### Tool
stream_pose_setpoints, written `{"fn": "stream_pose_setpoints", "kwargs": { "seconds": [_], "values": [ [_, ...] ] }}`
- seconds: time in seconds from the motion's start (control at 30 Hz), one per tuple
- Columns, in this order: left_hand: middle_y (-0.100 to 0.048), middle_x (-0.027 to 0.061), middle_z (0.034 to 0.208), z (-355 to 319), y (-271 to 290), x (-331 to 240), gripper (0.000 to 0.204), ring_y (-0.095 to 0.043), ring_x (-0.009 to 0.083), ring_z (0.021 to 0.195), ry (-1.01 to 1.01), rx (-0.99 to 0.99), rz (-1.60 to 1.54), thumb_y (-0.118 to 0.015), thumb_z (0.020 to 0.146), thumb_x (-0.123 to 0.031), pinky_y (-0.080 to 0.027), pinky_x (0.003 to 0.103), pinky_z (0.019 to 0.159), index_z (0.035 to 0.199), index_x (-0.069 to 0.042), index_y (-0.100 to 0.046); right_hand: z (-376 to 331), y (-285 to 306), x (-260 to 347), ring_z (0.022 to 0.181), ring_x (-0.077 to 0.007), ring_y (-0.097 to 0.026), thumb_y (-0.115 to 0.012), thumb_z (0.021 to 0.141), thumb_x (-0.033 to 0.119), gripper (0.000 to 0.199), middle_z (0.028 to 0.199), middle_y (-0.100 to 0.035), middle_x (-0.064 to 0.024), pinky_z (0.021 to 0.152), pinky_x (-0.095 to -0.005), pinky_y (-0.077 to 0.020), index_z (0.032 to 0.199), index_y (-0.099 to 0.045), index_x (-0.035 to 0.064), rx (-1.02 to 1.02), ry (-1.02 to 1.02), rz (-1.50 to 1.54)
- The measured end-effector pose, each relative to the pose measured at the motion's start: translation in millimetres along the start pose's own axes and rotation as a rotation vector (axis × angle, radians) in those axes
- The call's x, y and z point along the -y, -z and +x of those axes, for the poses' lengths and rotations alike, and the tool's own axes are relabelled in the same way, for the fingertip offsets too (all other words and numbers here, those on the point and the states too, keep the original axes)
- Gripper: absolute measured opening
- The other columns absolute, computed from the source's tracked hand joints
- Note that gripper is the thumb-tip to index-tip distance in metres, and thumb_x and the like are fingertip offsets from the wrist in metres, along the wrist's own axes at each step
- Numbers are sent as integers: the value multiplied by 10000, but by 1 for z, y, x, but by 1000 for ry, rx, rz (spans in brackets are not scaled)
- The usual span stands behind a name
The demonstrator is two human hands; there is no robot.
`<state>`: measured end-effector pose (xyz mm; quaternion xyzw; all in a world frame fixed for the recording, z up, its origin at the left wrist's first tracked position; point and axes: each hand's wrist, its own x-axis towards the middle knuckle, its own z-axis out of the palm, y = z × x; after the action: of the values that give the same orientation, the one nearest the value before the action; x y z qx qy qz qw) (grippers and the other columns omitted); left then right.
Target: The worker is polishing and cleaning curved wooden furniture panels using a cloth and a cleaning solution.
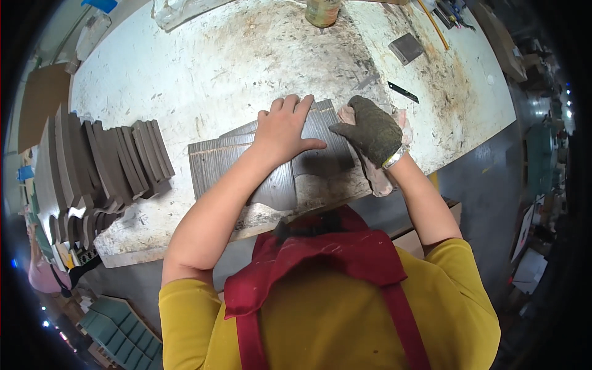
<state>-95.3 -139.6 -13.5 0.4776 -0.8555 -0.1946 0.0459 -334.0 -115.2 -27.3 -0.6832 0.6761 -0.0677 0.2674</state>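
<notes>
My bare left hand (285,127) lies with fingers spread on grey wood-grained boards (327,139), which overlap on the worktable near its front edge. One board (209,161) sticks out to the left beneath my forearm; another board (275,190) shows a curved lower edge. Just right of the boards is my right hand (372,131) in a dark work glove, closed over a crumpled pale pink rag (377,179). Its thumb points toward the boards. The rag shows on both sides of the glove, while the fingertips are partly hidden.
Several grey boards with curved ends (105,163) stand in a row at the left. A utility knife (403,92), a dark square block (406,48) and a pencil (434,24) lie at the right. A stained jar (322,12) stands at the far edge.
</notes>
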Motion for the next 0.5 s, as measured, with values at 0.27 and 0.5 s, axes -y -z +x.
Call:
{"fn": "stream_pose_setpoints", "kwargs": {
  "seconds": [0.27, 0.5],
  "values": [
    [-587, 153, 1208, 34, -7, 10, 644, -573, 363, 1118, -131, -90, -193, -771, 771, -468, -497, 461, 899, 1238, -67, -580, 5, 7, 0, 976, -396, -645, -674, 888, 437, 519, 991, -671, -259, 868, -449, -484, 1119, -628, -26, -103, -33, 184],
    [-668, 142, 915, 105, -16, -10, 398, -648, 346, 892, -219, 206, -137, -848, 702, -388, -519, 448, 754, 843, -58, -675, -10, -1, -25, 979, -361, -615, -589, 957, 177, 244, 1086, -624, -192, 829, -426, -489, 1143, -673, 43, -268, 255, -54]
  ]
}}
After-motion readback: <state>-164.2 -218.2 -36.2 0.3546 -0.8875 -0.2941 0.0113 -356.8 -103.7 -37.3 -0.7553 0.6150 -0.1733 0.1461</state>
